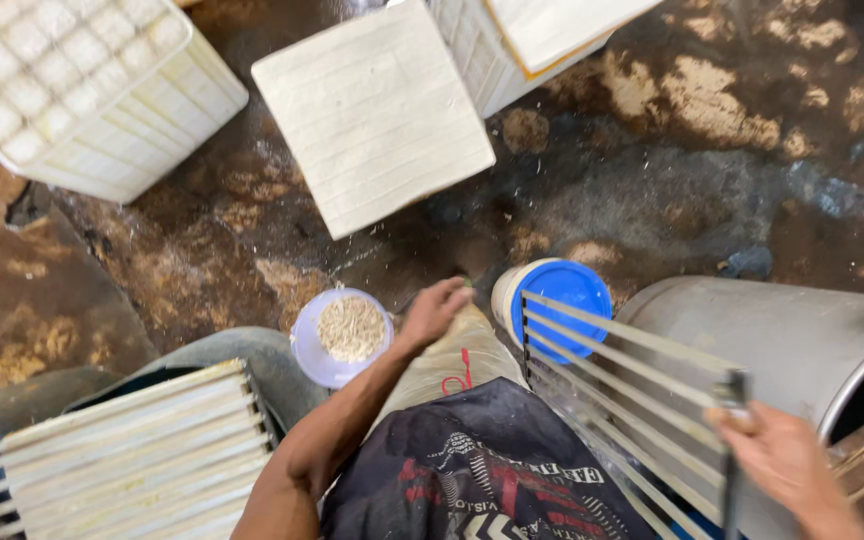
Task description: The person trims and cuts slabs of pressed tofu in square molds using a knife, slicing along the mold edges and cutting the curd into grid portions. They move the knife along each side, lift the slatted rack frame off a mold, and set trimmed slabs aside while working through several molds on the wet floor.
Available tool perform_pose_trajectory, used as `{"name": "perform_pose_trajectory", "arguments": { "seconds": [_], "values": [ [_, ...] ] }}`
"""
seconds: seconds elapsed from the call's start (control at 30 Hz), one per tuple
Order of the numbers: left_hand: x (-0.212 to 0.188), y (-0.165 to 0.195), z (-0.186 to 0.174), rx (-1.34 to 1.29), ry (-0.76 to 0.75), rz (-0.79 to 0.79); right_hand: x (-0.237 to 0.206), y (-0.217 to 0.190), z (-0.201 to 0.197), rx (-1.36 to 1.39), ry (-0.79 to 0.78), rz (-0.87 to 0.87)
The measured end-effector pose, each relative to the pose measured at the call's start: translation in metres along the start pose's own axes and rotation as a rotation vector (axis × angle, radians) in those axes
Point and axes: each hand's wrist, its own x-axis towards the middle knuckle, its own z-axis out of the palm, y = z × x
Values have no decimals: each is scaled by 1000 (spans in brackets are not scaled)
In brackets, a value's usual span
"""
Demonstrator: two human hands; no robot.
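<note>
My right hand (pixel 782 460) grips the dark frame edge of a slatted metal rack (pixel 632 400) at the lower right, holding it tilted over my lap. My left hand (pixel 434 312) reaches forward over my knee, fingers loosely curled and holding nothing, close to a small round plastic bowl (pixel 317 362) with pale shavings in it. Just right of that hand stands a white bucket with a blue lid (pixel 567 298), partly behind the rack.
A stack of pale slatted frames (pixel 122 465) lies at the lower left. A white square slab (pixel 372 115) and white plastic crates (pixel 82 90) sit on the wet, dirty floor ahead. A grey metal drum (pixel 802 340) lies at the right.
</note>
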Motion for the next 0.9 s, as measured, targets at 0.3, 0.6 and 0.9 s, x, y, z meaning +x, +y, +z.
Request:
{"name": "perform_pose_trajectory", "arguments": {
  "seconds": [0.3,0.6,0.9],
  "values": [
    [89,247,82,-681,-526,-448,51,-10,-111,-372,399,17],
    [259,293,79,-810,-627,-309,77,-171,-162,-19,477,-1038],
    [385,381,49,-795,-857,-41,180,-162,-205,690,839,-326]
  ]
}}
